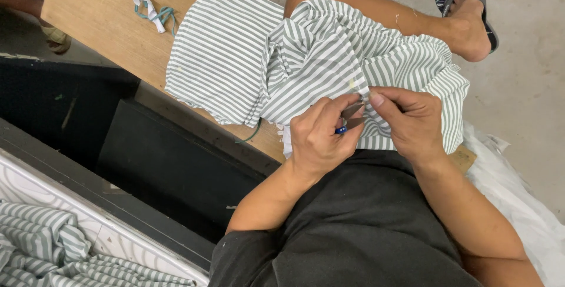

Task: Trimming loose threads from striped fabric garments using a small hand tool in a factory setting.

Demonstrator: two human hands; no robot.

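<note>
Fabric: grey-and-white striped garment (306, 69) lies bunched across your lap and the wooden bench (100, 10), filling the centre and upper middle of the frame.

Edge in hand: your right hand (412, 119), right of centre, pinches a hem of the garment between thumb and fingertips, fingers closed narrow on the cloth.

Tool: your left hand (321, 140), at centre, is curled tight around a small thread snipper (348, 119) with a blue handle, its metal blades touching the pinched edge.

Progress: trimming looks to be mid-way on this piece; the blades are at the hem, and how much of the seam is already cleaned cannot be told from this view.

Left to do: judging by the bunched folds, much of the garment has yet to pass under the blades.

Bench: a scrap of white and teal tape (152, 13) lies at upper left, well apart from the garment.

Surroundings: more striped cloth (53, 246) is heaped in the lower left; white fabric (518, 193) lies at the right edge; your sandalled foot (471, 13) rests on concrete, upper right.
</note>
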